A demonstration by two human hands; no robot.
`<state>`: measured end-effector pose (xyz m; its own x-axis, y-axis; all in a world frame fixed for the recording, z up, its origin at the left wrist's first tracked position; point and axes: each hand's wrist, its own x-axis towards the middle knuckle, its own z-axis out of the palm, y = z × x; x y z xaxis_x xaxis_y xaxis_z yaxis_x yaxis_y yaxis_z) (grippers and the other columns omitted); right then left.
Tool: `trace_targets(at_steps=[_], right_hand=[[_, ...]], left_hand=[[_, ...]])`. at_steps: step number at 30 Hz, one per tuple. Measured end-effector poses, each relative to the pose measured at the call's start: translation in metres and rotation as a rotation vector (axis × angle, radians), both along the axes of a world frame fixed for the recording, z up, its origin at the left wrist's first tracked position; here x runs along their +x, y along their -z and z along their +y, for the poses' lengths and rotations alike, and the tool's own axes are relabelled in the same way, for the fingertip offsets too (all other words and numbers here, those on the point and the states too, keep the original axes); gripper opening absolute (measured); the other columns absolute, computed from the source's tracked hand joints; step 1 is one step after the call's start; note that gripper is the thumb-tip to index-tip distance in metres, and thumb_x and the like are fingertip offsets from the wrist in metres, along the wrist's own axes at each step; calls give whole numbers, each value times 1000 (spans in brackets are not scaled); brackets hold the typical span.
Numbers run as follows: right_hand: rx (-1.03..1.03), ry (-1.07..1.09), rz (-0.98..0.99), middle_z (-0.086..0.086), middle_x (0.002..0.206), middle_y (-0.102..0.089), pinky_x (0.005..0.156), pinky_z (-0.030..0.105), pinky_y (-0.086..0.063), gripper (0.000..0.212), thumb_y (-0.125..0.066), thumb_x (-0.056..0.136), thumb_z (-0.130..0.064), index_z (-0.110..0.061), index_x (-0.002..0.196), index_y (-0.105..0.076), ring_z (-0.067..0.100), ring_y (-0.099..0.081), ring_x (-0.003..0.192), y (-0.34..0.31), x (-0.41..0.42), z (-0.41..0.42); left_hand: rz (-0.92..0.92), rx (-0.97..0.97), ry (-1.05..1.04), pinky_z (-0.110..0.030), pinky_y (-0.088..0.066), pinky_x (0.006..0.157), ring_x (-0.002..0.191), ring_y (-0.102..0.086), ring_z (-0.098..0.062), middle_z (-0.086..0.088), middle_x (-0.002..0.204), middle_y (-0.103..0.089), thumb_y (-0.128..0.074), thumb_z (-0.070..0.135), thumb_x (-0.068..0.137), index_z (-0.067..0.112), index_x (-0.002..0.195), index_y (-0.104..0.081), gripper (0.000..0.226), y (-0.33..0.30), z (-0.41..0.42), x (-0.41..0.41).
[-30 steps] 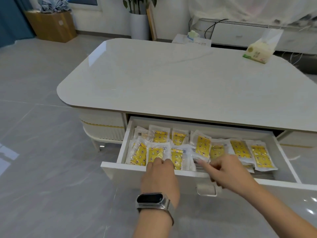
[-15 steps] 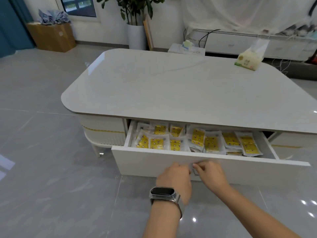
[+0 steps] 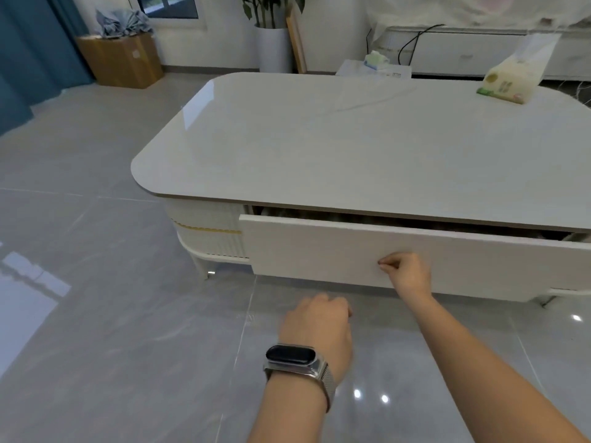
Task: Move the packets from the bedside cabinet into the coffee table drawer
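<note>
Now the right hand [image 3: 407, 274] has its grip curled tight against the flat white drawer front [image 3: 319, 247], at its middle; what the fingers pinch is hidden. Left hand [image 3: 318, 321], loosely curled, holds nothing above the glossy grey floor tiles [image 3: 112, 314]. Drawer nearly closed under the smooth, round-cornered counter [image 3: 351, 139]; a dark gap shows, packets inside not visible.

We cannot see inside the drawer [image 3: 415, 260]; our right hand [image 3: 407, 271] hides its handle.
</note>
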<state>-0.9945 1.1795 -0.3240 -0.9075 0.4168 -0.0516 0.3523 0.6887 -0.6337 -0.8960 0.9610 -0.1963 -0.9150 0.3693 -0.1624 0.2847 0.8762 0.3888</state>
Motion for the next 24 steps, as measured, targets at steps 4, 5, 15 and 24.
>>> trace_targets(at_steps=[4, 5, 15, 24], right_hand=[[10, 1, 9, 7, 100, -74, 83, 25, -45, 12, -70, 85, -13, -9, 94, -76, 23, -66, 97, -4, -31, 4], [24, -2, 21, 8, 99, -74, 83, 25, -45, 11, -71, 85, -13, -8, 94, -76, 24, -67, 97, -3, -35, 6], [350, -551, -259, 12, 151, -36, 118, 39, -13, 60, -64, 89, -21, -10, 143, -41, 30, -29, 142, -32, 20, 21], [305, -668, -554, -1, 149, -39, 112, 22, -21, 53, -49, 95, -21, -21, 146, -34, 17, -33, 138, -257, 85, -32]], left_hand=[[158, 30, -100, -36, -49, 77, 96, -60, -22, 3, 102, -63, -52, 17, 87, 23, 107, -65, 24, 11, 4, 2], [171, 71, -123, -34, -51, 65, 81, -63, -22, 3, 87, -65, -62, 17, 77, 22, 94, -69, 19, 18, 3, 1], [1, 59, -183, -37, -56, 65, 104, -59, -22, -3, 116, -62, -67, 32, 61, 27, 118, -57, 58, 73, 18, -5], [-336, -40, -356, -28, -31, 108, 140, -25, -11, 9, 155, -22, -46, 34, 92, 38, 149, -18, 63, -136, -77, 18]])
